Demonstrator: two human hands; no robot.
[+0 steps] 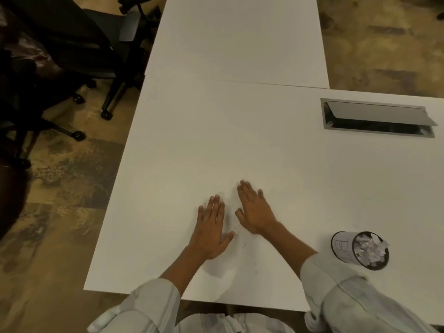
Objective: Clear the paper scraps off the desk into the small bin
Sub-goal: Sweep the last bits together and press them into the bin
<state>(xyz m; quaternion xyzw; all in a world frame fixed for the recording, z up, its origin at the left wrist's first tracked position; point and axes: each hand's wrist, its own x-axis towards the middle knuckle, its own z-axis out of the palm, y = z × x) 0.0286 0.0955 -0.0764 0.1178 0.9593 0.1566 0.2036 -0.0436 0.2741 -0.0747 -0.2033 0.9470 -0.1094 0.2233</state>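
Both hands are flat on the white desk (182, 145) near the bottom middle of the frame, palms down, fingers straight, gripping nothing. The left hand (211, 227) and right hand (254, 210) sit close together with a narrow gap between them, and a few faint paper scraps (239, 233) lie in that gap (tiny and hard to make out). The small bin (360, 249) stands at the lower right, well apart from the hands, stuffed with crumpled paper. A cable hatch (378, 117) sits open at the upper right.
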